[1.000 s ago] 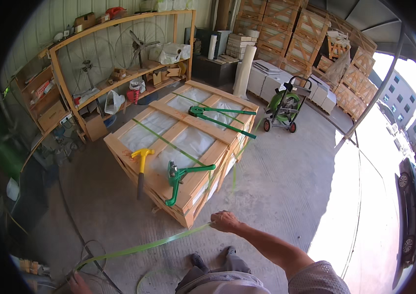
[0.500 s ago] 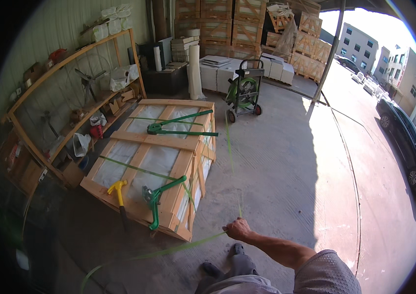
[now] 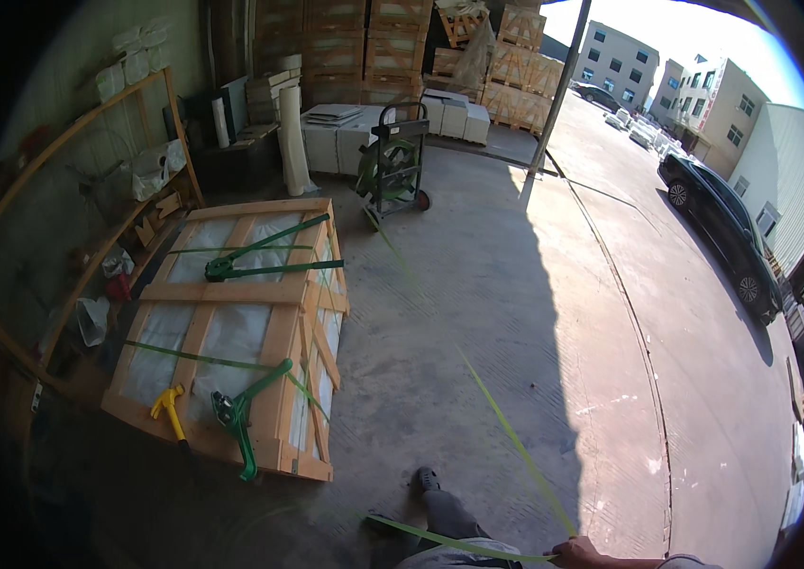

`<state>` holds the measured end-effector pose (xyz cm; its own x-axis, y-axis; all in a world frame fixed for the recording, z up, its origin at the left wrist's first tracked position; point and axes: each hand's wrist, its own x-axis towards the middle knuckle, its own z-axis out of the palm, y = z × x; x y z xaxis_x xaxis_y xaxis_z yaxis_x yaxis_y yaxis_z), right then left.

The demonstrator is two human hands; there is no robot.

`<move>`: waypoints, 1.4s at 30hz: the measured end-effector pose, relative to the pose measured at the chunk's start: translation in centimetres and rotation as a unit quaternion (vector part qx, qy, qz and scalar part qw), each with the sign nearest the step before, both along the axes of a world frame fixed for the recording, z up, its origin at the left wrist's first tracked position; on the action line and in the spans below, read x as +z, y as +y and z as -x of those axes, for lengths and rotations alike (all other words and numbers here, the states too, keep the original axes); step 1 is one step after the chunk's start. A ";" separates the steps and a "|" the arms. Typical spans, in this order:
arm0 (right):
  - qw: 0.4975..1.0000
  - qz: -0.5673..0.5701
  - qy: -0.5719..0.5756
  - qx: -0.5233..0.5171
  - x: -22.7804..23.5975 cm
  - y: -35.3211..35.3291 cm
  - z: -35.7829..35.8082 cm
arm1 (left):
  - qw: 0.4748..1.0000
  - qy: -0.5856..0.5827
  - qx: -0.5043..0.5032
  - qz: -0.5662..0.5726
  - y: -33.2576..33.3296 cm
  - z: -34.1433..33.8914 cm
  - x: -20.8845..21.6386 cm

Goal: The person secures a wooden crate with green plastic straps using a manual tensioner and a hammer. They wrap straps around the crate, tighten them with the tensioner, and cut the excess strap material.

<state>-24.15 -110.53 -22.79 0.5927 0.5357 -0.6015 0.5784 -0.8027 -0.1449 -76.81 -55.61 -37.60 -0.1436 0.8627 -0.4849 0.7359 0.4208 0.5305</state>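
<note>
My right hand (image 3: pixel 577 552), low at the lower edge, is closed round a green strap (image 3: pixel 510 431). From that hand the strap runs taut up and left across the floor to a wheeled strap dispenser (image 3: pixel 394 171); its other length hangs leftward past my legs. My left hand is out of sight. To my left lies a wooden crate (image 3: pixel 222 292) with plastic-wrapped contents and green straps round it. On it rest a long-handled green strapping tool (image 3: pixel 222 269), a second green strapping tool (image 3: pixel 233 412) and a yellow hammer (image 3: pixel 167 402).
A wooden shelf rack (image 3: pixel 80 305) lines the left wall. Behind the dispenser stand white stacked boxes (image 3: pixel 334 142), a white roll (image 3: pixel 290 142) and piled crates (image 3: pixel 392 47). A post (image 3: pixel 558 85) rises near the sunlit yard, where a dark car (image 3: pixel 720 223) is parked.
My right hand has moved right and down toward the lower edge, drawing the strap with it. The whole view has turned right, so the crate and dispenser appear further left.
</note>
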 end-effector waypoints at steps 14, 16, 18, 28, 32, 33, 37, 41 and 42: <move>0.881 -0.246 0.222 -0.338 4.4 9.8 -12.9 | 0.993 0.064 -0.098 -0.005 -3.7 -10.0 2.2; 0.879 -0.261 0.271 -0.294 6.7 14.3 -17.8 | 0.998 0.049 -0.038 -0.007 -3.5 -7.0 1.1; 0.868 -0.283 0.318 -0.256 9.7 18.4 -21.8 | 0.997 0.020 0.066 0.043 -3.4 -5.5 2.5; 0.739 -0.546 0.316 -0.236 13.5 30.0 -44.4 | 0.996 0.085 0.036 -0.001 -5.9 -5.1 4.1; 0.729 -0.590 -0.005 -0.347 10.8 25.3 -64.6 | 0.987 0.122 0.060 -0.085 -6.0 -9.5 8.5; 0.712 -0.579 -0.053 -0.393 9.6 21.6 -72.2 | 0.986 0.097 0.101 -0.086 -6.1 -8.0 7.5; 0.724 -0.492 -0.242 -0.418 7.9 20.2 -85.2 | 0.928 0.303 0.008 -0.216 -8.9 -1.6 7.6; 0.764 -0.415 -0.393 -0.298 4.9 27.2 -91.1 | 0.895 0.426 0.045 -0.124 -12.2 2.7 12.3; 0.759 -0.411 -0.440 -0.248 4.5 28.6 -92.4 | 0.865 0.492 -0.032 -0.089 -11.6 2.1 13.4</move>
